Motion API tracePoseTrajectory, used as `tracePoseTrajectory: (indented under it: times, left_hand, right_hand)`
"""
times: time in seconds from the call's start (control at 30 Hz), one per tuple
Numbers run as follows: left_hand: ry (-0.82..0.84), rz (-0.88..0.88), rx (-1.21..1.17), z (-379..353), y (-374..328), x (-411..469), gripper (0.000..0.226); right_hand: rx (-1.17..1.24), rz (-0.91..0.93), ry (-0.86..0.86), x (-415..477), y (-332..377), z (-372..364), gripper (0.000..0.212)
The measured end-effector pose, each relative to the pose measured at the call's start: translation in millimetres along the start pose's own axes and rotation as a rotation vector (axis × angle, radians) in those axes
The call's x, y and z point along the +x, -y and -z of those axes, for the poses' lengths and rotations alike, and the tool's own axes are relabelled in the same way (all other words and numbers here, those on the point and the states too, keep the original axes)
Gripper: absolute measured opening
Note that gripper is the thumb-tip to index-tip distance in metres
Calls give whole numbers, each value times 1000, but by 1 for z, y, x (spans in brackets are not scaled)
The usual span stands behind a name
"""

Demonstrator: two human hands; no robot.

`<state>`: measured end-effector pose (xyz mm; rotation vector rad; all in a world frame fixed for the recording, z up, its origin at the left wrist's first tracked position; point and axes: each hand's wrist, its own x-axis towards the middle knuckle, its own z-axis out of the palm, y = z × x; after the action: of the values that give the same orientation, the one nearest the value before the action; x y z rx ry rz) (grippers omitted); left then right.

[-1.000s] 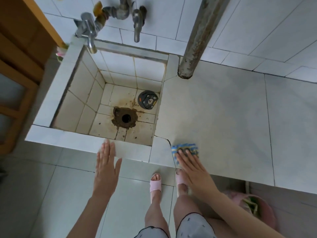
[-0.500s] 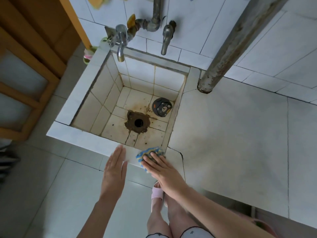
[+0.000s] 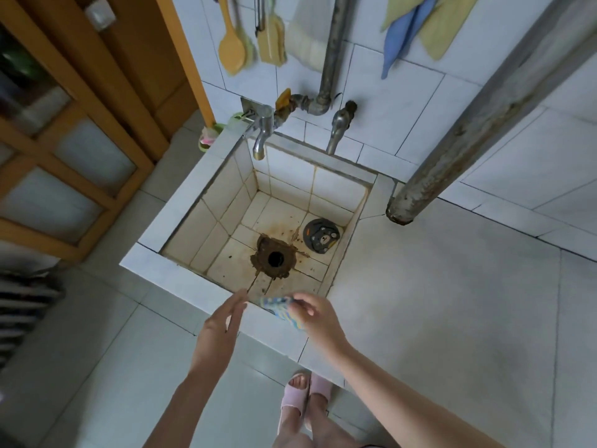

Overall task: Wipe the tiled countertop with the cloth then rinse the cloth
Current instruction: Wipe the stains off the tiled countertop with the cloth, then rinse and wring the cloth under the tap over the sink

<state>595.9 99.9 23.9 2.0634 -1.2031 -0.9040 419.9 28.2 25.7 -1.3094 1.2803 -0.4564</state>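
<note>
The cloth (image 3: 280, 310), small, blue-and-yellow striped and bunched, is over the front rim of the sink (image 3: 168, 275), at 6 o'clock from the drain (image 3: 274, 259). We cannot tell whether it touches the tile or hangs just clear. It is off the open counter (image 3: 436, 302), which spreads away toward 3 o'clock.

The right hand (image 3: 319, 318) has its fingers curled over the cloth, clamped on its 3 o'clock end. The striped part sticks out past the fingertips toward 9 o'clock. We judge this bunched grip suits carrying, not wiping, which wants a flat palm.

The left hand (image 3: 223, 324) has its fingers straight and slightly apart, with nothing in it. It is just beside the cloth at its 9 o'clock, over the same rim, and we cannot determine contact with the rim. Our reading is that it is poised to share the cloth for wringing, or to reach for a tap.

The left tap (image 3: 263, 134) and right tap (image 3: 337, 127) sit at 12 o'clock of the basin, spouts over the back wall. We see no water running. A dark round stopper (image 3: 321, 236) lies on the sink floor at 2 o'clock from the drain. The hole is therefore open and rinse water should run off.

We judge that wiping looks finished or nearly so, and the rinse is not yet begun. The next move calls for the cloth under a spout and a tap opened.
</note>
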Motion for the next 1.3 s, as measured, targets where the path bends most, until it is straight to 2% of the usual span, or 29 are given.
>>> tracePoseTrajectory:
  times: [0.13, 0.3, 0.37, 0.5, 0.6, 0.77, 1.0, 1.1, 1.2, 1.3]
  left_hand:
    - [120, 42, -314, -4, -49, 14, 24]
    - [265, 208, -567, -15, -89, 31, 25]
    - [291, 239, -563, -18, -93, 33, 21]
    - [227, 265, -582, -16, -94, 37, 5]
    - [139, 329, -653, -8, -90, 46, 8]
    - [88, 416, -766, 15, -76, 76, 18]
    - [148, 431, -758, 52, -73, 151, 15]
    - [184, 385, -685, 63, -72, 191, 29]
    - [225, 371, -665, 69, -77, 223, 35]
    - [289, 349, -661, 68, -87, 245, 34]
  right_hand:
    - [291, -88, 11, -5, 35, 33, 13]
    - [352, -116, 38, -7, 47, 57, 15]
    - [355, -115, 46, -7, 51, 61, 16]
    - [368, -156, 63, -2, 57, 65, 21]
    - [371, -169, 7, 3, 58, 66, 27]
    - [343, -174, -70, 19, 64, 62, 21]
    - [386, -135, -188, 75, 116, 30, 19]
    - [351, -57, -238, 107, 145, 21, 17]
    - [231, 54, -315, 132, 172, 17, 24]
    - [120, 129, -356, 148, 199, 15, 40]
